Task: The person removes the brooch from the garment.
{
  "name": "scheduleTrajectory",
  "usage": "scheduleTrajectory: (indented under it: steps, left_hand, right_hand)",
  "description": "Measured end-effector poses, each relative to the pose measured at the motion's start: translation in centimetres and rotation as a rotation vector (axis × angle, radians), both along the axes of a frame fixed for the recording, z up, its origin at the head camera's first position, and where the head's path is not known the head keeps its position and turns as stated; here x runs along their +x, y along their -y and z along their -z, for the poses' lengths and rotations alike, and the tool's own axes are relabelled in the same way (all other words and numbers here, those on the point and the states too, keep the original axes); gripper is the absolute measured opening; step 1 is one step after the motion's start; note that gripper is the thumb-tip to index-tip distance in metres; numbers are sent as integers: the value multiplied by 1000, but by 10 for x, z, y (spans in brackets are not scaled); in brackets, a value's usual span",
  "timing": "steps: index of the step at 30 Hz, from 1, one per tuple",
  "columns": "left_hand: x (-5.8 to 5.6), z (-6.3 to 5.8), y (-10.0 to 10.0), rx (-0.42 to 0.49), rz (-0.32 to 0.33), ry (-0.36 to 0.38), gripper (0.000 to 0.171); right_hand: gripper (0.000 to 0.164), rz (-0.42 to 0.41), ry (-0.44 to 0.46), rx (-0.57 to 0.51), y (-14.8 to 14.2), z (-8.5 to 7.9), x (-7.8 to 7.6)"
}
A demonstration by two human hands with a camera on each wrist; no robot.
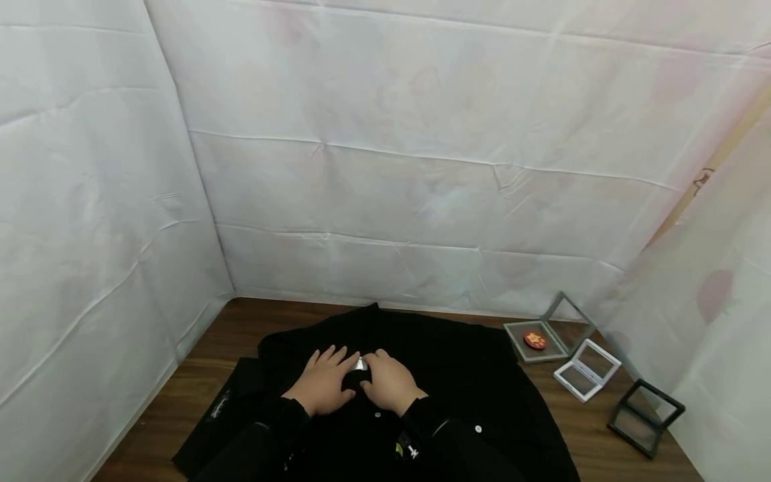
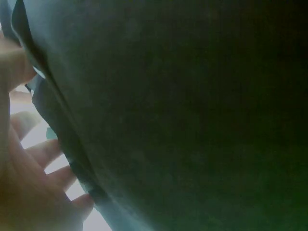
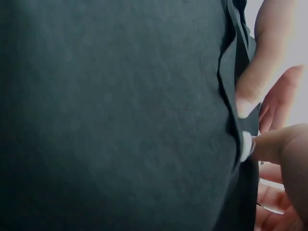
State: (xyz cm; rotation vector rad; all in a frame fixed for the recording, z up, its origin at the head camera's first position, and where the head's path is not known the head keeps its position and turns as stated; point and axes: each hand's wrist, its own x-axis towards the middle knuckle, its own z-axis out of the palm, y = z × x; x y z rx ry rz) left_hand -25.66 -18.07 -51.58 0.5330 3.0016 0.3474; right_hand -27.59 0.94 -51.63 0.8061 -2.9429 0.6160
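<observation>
A black shirt [image 1: 464, 361] with white buttons lies spread on the table, its collar opening [image 1: 357, 380] showing a pale label [image 1: 360, 365]. At the left of this opening, my left hand [image 1: 324, 383] pinches the front edge with the thumb, other fingers fanned out. On the opposite side my right hand [image 1: 390, 380] grips the edge at the collar. Close up in the right wrist view, a fingertip touches a white button [image 3: 246, 146] at the fabric edge, and another digit presses the cloth just above. Dark cloth fills most of the left wrist view beside the spread fingers [image 2: 45, 151].
A black box [image 1: 211, 415] with pale lettering sits at the left, partly under the shirt. At the right stand an open grey-green compact case [image 1: 536, 358] holding a round red item [image 1: 535, 340], a white folding mirror [image 1: 587, 370] and a black one [image 1: 644, 422]. White cloth walls [image 1: 385, 187] surround the table.
</observation>
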Motion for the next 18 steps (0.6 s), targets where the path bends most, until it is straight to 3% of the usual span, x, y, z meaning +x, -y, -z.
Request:
scheduleTrajectory:
  steps: [8, 18]
  left_hand:
    - [-2, 4, 5, 82, -34, 58, 68]
    - [6, -14, -1, 95, -63, 89, 62]
  right_hand:
    - [39, -21, -36, 62, 1, 2, 5]
    - [40, -25, 2, 43, -2, 1, 6]
